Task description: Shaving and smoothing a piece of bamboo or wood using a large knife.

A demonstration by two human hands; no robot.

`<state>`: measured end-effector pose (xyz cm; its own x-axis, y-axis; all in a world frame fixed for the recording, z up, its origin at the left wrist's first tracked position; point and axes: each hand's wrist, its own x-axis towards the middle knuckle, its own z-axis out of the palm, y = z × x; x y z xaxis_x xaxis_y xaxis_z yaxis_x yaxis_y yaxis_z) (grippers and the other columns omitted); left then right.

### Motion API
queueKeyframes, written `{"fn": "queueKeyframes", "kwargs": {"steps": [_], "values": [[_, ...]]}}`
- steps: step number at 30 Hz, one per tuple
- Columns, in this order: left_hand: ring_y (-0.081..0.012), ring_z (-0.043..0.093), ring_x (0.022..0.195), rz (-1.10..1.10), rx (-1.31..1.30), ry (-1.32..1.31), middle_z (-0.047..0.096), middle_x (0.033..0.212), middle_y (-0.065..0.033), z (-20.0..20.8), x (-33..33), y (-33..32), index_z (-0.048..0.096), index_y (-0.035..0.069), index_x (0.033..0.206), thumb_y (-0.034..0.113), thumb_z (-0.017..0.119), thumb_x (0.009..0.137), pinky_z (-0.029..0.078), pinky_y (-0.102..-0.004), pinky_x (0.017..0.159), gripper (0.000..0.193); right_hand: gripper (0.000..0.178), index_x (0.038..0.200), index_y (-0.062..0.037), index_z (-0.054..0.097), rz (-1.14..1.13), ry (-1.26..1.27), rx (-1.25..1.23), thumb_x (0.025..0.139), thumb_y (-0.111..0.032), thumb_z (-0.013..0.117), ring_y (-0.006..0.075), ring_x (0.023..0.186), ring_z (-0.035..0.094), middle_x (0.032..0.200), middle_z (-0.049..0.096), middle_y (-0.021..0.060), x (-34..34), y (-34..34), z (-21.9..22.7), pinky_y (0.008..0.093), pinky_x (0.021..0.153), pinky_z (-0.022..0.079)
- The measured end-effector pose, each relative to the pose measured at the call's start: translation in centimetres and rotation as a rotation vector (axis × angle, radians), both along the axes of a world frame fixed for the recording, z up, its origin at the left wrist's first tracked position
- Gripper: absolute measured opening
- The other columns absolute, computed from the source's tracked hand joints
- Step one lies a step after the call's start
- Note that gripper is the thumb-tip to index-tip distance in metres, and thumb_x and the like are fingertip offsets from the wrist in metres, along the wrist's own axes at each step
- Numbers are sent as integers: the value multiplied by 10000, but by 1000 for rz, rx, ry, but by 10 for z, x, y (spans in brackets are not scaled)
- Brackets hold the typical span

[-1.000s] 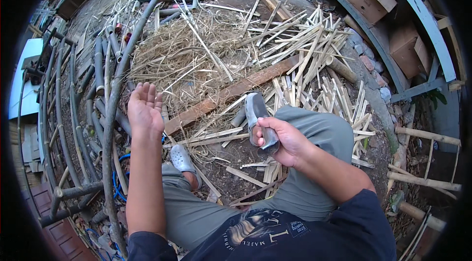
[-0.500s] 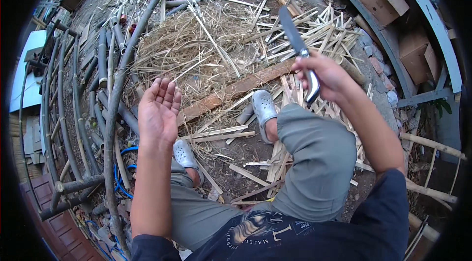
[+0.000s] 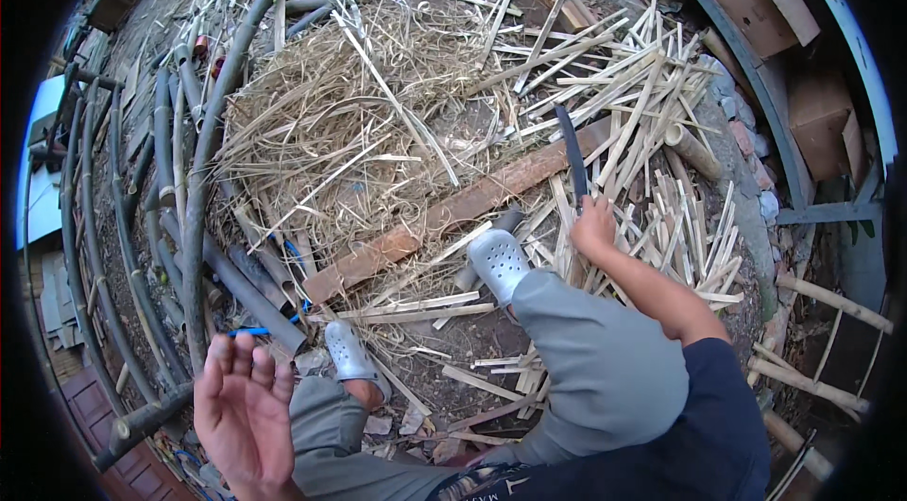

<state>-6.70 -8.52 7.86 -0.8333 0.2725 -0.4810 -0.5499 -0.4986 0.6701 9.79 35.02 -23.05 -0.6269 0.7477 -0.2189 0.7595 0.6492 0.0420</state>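
Observation:
A long dark-bladed knife [image 3: 573, 150] is gripped by its handle in my right hand [image 3: 594, 227], which is low over the pile of split bamboo strips [image 3: 673, 232]. The blade points away from me, and its tip is close to the brown wooden plank [image 3: 463, 210]. Most of the handle is hidden by my fingers. My left hand [image 3: 248, 411] is held up at the lower left, palm showing and fingers slightly curled, with nothing in it. Beneath the left hand's side are bamboo poles [image 3: 246, 279] on the ground.
Thin bamboo shavings [image 3: 331, 114] cover the ground beyond the plank. A bamboo rack [image 3: 128, 246] stands at the left, beside a long upright pole [image 3: 203, 170]. Cardboard boxes [image 3: 763, 5] sit on a shelf at the right. My grey clog [image 3: 498, 263] is near the plank.
My right hand has lowered the knife toward the bamboo strips. My left hand has moved down and left, nearer the lower edge. The view has shifted a little.

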Motion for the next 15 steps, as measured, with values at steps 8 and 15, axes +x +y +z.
{"fn": "queueKeyframes", "kwargs": {"steps": [8,15], "values": [[-185,624,1017,24,-167,-80,629,1112,-61,-4,-33,2,562,72,1153,268,461,995,532,-381,857,271,287,1046,-53,652,270,-61,-323,834,-232,578,372,996,627,1060,655,195,-180,105,16,455,883,491],[-241,527,1040,-67,-49,-183,547,1183,-113,1,-47,6,524,45,1197,238,499,975,411,-445,951,295,505,1002,0,698,-196,72,-169,828,-465,604,369,1015,639,1069,670,220,-280,156,-82,429,893,491]]}}
